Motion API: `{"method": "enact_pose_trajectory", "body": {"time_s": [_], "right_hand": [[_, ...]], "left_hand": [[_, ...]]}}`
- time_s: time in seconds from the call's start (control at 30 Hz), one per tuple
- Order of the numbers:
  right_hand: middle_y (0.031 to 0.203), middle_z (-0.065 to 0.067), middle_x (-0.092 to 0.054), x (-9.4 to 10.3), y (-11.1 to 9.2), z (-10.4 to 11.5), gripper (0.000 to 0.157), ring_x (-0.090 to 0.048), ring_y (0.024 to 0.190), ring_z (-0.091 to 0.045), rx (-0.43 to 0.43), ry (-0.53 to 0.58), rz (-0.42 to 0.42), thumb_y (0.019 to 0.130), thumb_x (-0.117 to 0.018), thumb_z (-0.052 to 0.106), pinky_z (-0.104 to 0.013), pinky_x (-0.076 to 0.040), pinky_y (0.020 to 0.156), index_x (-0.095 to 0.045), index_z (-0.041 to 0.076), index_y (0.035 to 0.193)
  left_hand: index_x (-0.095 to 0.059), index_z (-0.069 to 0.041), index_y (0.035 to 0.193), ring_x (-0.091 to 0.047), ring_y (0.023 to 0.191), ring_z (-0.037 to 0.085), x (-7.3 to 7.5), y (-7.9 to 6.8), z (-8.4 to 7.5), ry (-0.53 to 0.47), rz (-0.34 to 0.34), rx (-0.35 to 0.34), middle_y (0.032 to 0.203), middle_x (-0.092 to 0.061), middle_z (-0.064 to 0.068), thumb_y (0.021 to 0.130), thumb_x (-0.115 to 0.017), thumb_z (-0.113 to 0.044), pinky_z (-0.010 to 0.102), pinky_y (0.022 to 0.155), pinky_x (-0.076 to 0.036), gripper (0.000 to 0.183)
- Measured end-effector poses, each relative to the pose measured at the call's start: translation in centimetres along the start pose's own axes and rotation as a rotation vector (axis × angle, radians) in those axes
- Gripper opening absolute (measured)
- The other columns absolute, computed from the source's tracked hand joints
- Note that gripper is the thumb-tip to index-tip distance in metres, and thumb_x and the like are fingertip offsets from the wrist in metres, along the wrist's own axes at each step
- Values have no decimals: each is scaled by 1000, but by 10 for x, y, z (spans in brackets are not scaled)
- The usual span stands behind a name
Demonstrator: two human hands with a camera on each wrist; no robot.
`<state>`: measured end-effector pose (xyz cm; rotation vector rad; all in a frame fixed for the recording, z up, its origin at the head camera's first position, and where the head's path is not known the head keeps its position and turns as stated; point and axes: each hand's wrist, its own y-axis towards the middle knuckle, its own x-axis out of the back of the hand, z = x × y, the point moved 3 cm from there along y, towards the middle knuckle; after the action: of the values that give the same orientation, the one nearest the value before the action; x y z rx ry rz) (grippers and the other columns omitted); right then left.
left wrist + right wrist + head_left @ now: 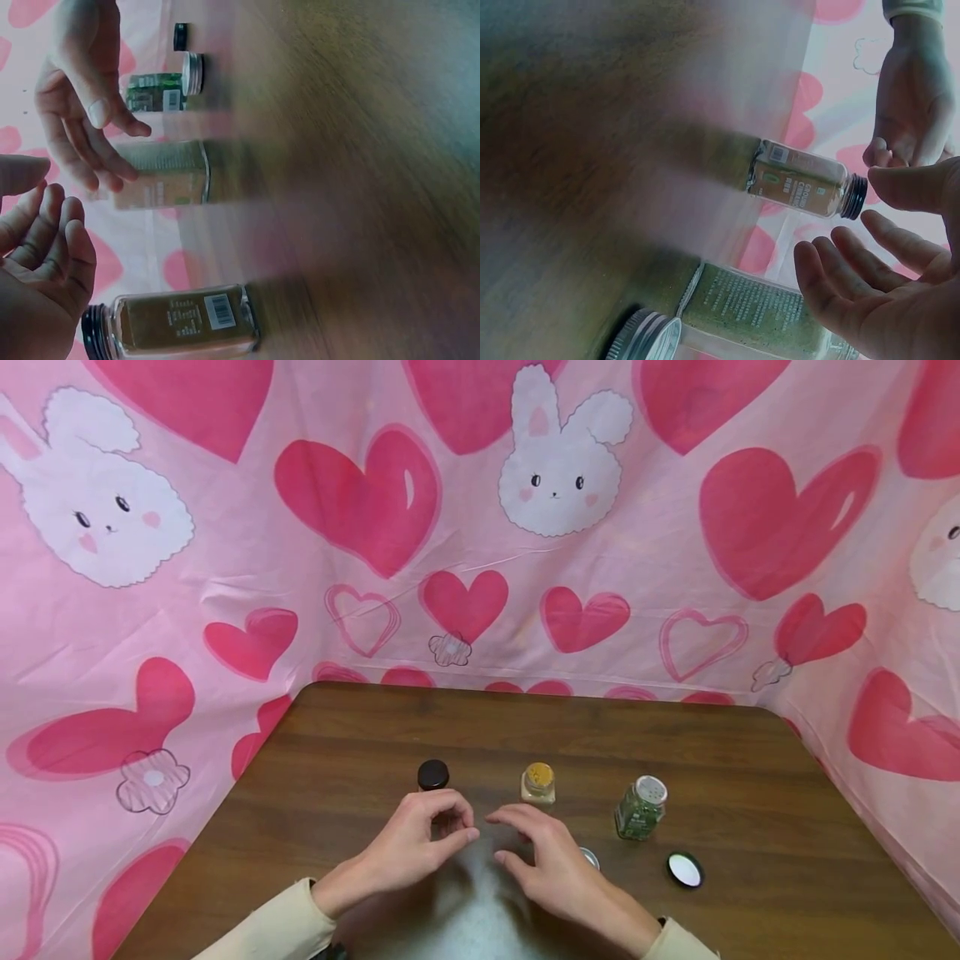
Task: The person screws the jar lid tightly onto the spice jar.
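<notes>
My left hand [420,839] hovers over the table with fingers loosely curled and holds nothing. Right behind it stands a glass spice bottle with a black cap [433,774], its brown powder [161,322] visible in the left wrist view. Facing it, my right hand [551,860] is also empty, thumb and fingers apart. Beyond the right hand stands a lidless spice jar [537,785] with yellowish powder showing at its mouth. A silver screw lid [590,857] lies partly hidden behind the right hand; the right wrist view shows this ridged lid [645,337] beside the jar.
To the right stands a jar of green dried herbs [639,812] with a perforated shaker top. A black lid with a white liner [686,869] lies near it, liner up. Pink cloth [480,685] with hearts and rabbits hangs around the brown wooden table [360,727].
</notes>
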<state>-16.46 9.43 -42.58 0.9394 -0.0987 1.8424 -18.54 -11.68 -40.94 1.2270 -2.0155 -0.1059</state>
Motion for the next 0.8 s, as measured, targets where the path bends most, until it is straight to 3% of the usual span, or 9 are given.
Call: {"method": "enact_pose_trajectory", "body": {"time_s": [0.33, 0.63, 0.8], "right_hand": [[129, 3, -67, 2, -7, -1, 41, -66, 111, -26, 4, -16, -17, 90, -81, 0, -43, -57, 85, -71, 14, 127], [130, 5, -66, 6, -11, -2, 43, -66, 111, -24, -3, -16, -44, 89, -81, 0, -41, -57, 85, -71, 16, 128], [129, 5, -66, 8, -14, -3, 43, -67, 112, -24, 7, -13, -46, 89, -81, -1, -40, -58, 85, -71, 15, 128]], "left_hand": [[-66, -23, 91, -56, 73, 4, -6, 5, -3, 9, 7, -42, 84, -61, -13, 95, -80, -9, 27, 62, -51, 20], [-67, -23, 90, -58, 75, 5, -15, 8, 2, -7, 22, -4, 84, -61, -13, 95, -80, -9, 27, 65, -52, 20], [-66, -23, 91, -58, 76, 5, -17, 10, 3, -9, 30, 4, 85, -62, -14, 95, -80, -10, 32, 66, -55, 19]]}}
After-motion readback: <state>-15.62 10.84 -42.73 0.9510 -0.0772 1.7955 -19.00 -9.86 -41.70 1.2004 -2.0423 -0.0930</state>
